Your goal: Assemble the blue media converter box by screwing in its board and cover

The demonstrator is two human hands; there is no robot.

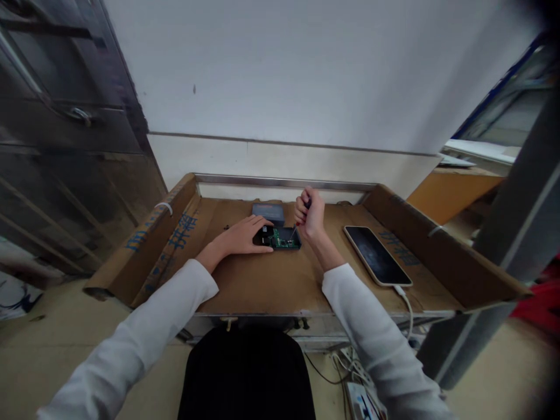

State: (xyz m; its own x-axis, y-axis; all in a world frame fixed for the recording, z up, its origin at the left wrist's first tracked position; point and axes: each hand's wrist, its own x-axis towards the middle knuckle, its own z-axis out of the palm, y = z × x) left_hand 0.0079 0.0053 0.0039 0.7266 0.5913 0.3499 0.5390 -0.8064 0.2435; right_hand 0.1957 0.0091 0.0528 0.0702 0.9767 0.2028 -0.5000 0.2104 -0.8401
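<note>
A small opened device with a green circuit board (283, 238) lies on the cardboard-covered work surface (271, 280). My left hand (245, 235) rests flat on the device's left end, fingers stretched over it. My right hand (310, 214) is closed in a fist around a small screwdriver (300, 220), whose tip points down at the board's right edge. Just behind the device sits a grey box-shaped cover (268, 212).
A smartphone (377, 255) lies face up at the right, a white cable (406, 309) running from it over the front edge. Raised cardboard flaps (144, 245) border both sides. A power strip (361, 402) lies on the floor. A white wall stands behind.
</note>
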